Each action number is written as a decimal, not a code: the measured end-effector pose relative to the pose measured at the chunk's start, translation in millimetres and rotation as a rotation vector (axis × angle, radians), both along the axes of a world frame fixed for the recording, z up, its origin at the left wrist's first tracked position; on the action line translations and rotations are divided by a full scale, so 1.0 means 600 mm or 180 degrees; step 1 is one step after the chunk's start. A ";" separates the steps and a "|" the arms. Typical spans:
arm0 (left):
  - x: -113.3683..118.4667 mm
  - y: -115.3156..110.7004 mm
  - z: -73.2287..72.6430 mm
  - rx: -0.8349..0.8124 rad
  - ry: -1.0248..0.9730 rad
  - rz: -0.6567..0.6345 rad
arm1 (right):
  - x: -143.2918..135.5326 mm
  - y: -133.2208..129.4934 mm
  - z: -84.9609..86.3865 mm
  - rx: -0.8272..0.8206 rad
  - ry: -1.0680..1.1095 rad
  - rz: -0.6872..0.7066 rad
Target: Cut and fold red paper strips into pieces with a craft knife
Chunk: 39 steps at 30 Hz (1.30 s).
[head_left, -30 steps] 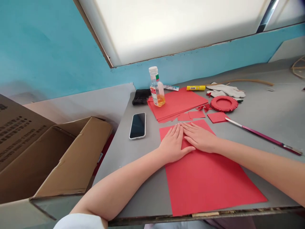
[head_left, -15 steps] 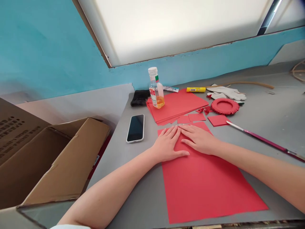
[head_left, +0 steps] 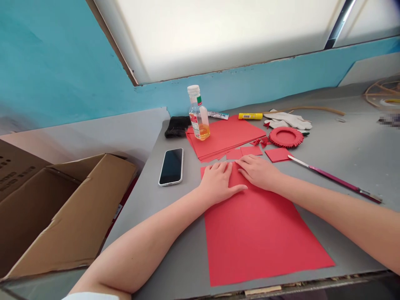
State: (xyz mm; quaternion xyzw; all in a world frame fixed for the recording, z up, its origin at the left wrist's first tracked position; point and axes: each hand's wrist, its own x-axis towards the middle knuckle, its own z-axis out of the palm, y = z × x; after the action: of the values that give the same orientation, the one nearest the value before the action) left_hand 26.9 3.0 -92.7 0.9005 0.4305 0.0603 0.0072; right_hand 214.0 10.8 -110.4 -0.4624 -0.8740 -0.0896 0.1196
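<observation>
A large red sheet of paper (head_left: 259, 241) lies on the grey table in front of me. My left hand (head_left: 217, 183) rests palm down on its far left part, thumb spread out to the right and fingertips at the far edge. Beside it my right hand (head_left: 261, 171) touches the same far edge, its fingers stretched forward and close together, with the thumb tucked near the index finger. Just beyond the fingertips are small red paper pieces (head_left: 251, 151) and a small red stack (head_left: 278, 155).
Left of the sheet lies a phone (head_left: 171, 166). A glass bottle (head_left: 198, 118) stands on more red sheets (head_left: 233, 135). Behind are a yellow glue stick (head_left: 250, 116), white gloves (head_left: 290, 119) and a pleated red ring (head_left: 286, 137). A purple-handled knife-like tool (head_left: 334, 178) lies right; a cardboard box (head_left: 84, 208), left.
The view has turned a little, shifting the scene leftward. My right hand has slid slightly forward and right along the far edge. My left hand stays on the sheet, its fingers more bent.
</observation>
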 end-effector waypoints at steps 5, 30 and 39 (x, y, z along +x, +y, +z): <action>0.014 0.005 0.004 0.0254 0.0221 0.0187 | 0.041 -0.001 0.004 0.0080 -0.0198 -0.0257; -0.092 -0.015 0.007 0.0571 0.0545 0.0266 | 0.058 0.157 0.099 -0.1963 -0.0542 -0.0941; -0.074 -0.075 0.007 0.0597 0.0184 -0.0768 | 0.040 0.137 0.148 -0.1993 -0.0673 -0.0941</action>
State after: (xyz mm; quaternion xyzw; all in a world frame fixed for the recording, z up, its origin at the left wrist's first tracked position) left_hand -17.6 -42.0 -88.5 0.9438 0.3117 0.0730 -0.0821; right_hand 237.7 92.8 -21.7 -0.5863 -0.7902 0.1187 -0.1331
